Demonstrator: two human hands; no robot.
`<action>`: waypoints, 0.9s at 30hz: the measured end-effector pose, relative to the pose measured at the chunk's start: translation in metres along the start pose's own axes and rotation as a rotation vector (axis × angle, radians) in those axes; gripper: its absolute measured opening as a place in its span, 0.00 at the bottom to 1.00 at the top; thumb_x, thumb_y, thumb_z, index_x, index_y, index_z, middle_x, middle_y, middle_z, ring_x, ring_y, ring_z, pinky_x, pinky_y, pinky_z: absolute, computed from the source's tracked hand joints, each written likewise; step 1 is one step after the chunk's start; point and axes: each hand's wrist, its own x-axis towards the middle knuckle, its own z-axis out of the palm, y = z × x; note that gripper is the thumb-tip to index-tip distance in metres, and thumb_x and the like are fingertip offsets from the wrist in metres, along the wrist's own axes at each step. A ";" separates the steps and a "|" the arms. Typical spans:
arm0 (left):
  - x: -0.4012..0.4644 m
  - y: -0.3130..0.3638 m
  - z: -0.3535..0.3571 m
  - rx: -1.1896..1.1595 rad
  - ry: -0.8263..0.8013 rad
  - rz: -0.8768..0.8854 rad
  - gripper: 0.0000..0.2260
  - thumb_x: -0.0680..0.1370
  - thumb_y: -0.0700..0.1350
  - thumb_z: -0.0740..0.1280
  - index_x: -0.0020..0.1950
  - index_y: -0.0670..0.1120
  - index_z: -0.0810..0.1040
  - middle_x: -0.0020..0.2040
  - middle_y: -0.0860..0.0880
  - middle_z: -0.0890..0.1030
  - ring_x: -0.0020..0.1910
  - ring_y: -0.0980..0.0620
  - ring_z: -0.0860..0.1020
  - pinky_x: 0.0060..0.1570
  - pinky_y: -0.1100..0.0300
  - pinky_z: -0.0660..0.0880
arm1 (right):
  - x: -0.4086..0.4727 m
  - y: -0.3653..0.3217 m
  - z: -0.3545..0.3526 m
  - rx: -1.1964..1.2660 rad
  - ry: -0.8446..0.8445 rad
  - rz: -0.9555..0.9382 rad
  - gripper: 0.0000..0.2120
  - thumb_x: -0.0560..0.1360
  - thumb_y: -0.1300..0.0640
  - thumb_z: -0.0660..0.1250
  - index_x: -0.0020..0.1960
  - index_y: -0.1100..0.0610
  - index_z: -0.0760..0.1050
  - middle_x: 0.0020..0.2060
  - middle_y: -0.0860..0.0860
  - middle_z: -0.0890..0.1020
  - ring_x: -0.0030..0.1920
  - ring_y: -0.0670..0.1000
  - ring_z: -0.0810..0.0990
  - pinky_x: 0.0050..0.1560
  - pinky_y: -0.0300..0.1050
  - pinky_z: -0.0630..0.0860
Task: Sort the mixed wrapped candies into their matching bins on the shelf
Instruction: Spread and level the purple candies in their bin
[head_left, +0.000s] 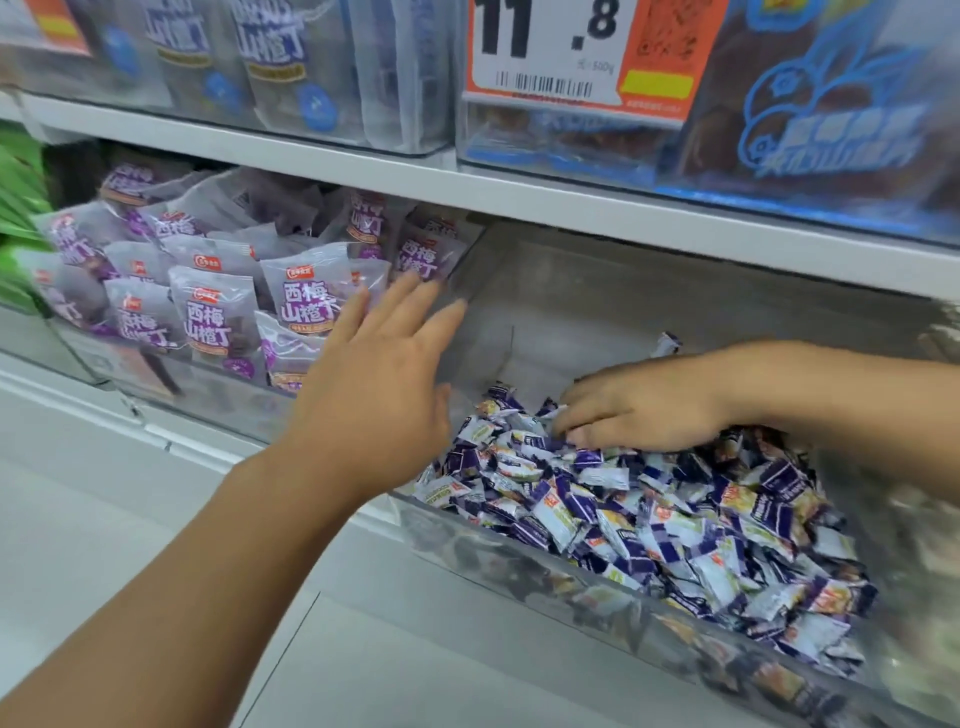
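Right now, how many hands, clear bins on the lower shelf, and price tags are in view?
Hands: 2, the left hand and the right hand
Clear bins on the lower shelf: 2, the pouch bin and the candy bin
Price tags: 1, the orange price tag
Total: 5

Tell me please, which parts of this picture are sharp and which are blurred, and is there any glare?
Head view: the purple packets in the left bin are fairly sharp and readable; the left hand is smeared at its fingers, the right hand softer; the small candies blur toward the lower right; the clear bin front carries pale reflections; straight shelf edges bow.
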 end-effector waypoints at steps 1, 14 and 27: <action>0.000 0.006 -0.001 -0.006 -0.014 0.018 0.32 0.77 0.46 0.63 0.80 0.47 0.57 0.80 0.46 0.55 0.80 0.49 0.47 0.78 0.49 0.43 | -0.014 0.002 0.007 -0.025 0.012 0.002 0.22 0.84 0.45 0.52 0.77 0.47 0.65 0.75 0.45 0.66 0.76 0.48 0.61 0.72 0.36 0.53; -0.009 0.032 -0.017 -0.297 -0.178 -0.069 0.35 0.71 0.28 0.62 0.77 0.47 0.64 0.81 0.51 0.53 0.76 0.49 0.63 0.65 0.56 0.67 | -0.103 0.001 0.044 0.089 0.246 0.007 0.20 0.81 0.48 0.64 0.72 0.47 0.71 0.71 0.42 0.70 0.73 0.43 0.63 0.74 0.38 0.54; -0.003 0.046 -0.025 -0.200 -0.009 -0.199 0.25 0.74 0.40 0.66 0.70 0.48 0.65 0.64 0.46 0.73 0.58 0.38 0.76 0.55 0.41 0.75 | -0.044 -0.039 -0.014 -0.012 0.262 0.106 0.23 0.80 0.43 0.62 0.73 0.49 0.69 0.69 0.48 0.74 0.67 0.52 0.73 0.69 0.50 0.69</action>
